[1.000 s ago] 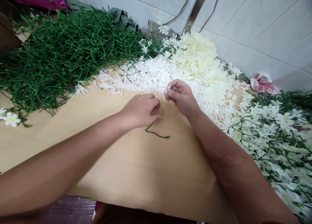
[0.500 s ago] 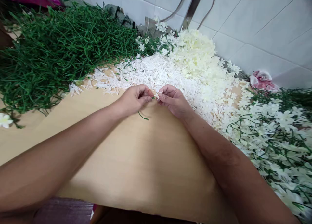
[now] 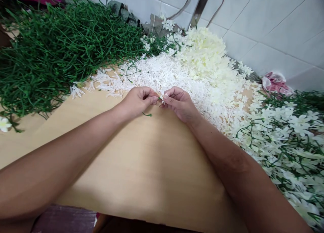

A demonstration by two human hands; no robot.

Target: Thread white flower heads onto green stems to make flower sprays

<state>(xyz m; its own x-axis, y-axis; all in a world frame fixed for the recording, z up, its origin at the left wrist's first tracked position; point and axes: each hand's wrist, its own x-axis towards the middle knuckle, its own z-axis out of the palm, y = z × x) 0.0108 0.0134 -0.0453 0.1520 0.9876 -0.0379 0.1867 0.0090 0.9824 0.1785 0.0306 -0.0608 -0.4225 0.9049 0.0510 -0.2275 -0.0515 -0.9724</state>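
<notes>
My left hand (image 3: 142, 99) is closed in a pinch on a green stem (image 3: 147, 114), whose lower end shows beneath the fingers. Close beside it, my right hand (image 3: 179, 103) pinches a small white flower (image 3: 162, 97) by its petals. The stem's green tip and the flower meet between the fingertips of both hands. Just beyond the hands lies a heap of thin white pieces (image 3: 162, 72), and behind it to the right a pile of pale yellow-white blossoms (image 3: 202, 54).
Brown cardboard (image 3: 131, 165) lies under my forearms. A big heap of green stems (image 3: 71, 50) fills the left. White flowers on stems (image 3: 291, 141) are piled at the right, near a pink and white cloth (image 3: 275, 83). A tiled wall (image 3: 273, 27) stands behind.
The white flower and the stem tip are now closer together, touching between my fingertips. The stem's free end has risen slightly, and the view has shifted a little.
</notes>
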